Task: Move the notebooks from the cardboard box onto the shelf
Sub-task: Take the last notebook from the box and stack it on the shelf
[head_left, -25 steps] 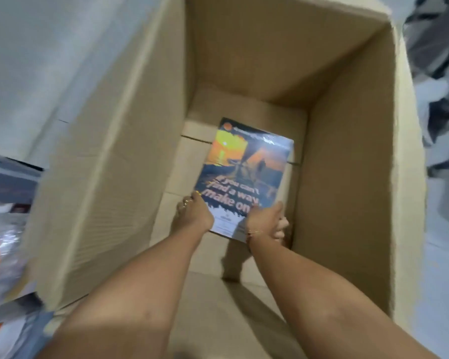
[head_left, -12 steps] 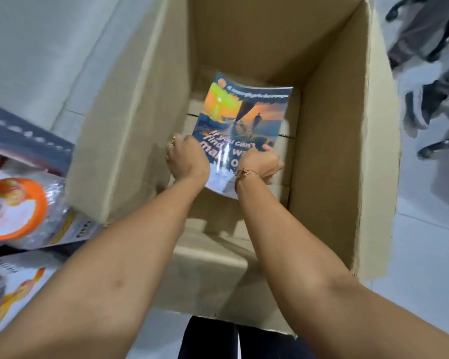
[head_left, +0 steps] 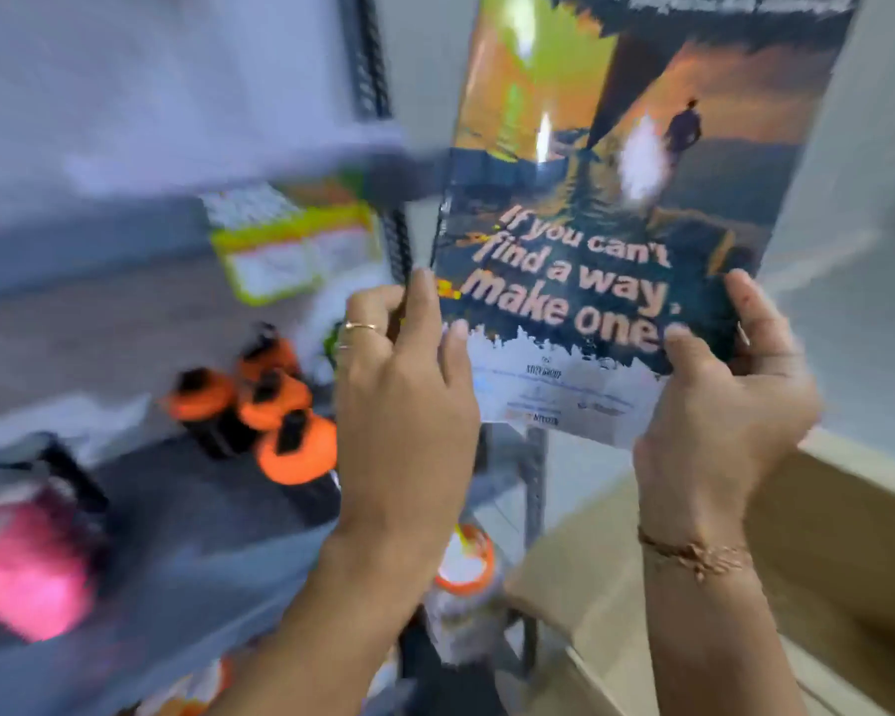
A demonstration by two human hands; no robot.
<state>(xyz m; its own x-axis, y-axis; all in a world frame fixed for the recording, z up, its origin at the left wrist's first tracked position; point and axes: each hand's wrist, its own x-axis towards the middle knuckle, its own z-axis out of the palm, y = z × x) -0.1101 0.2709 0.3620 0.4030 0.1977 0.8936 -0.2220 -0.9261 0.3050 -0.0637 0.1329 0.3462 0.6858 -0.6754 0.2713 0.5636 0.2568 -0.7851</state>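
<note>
Blurred shelf (head_left: 218, 509) behind, notebook (head_left: 616, 224) gripped between both hands, left hand (head_left: 409, 405), right hand (head_left: 719, 421)

Shelf (head_left: 187, 514), dark metal w/ perforated uprights, blurred. On its dark board: cluster of orange-capped bottles (head_left: 259, 410), pink item (head_left: 27, 571) at left. Upper board: green-edged pack (head_left: 290, 250).

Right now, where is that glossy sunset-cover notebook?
The glossy sunset-cover notebook is held up between both hands, right of the grey metal shelf, above the cardboard box.
</note>
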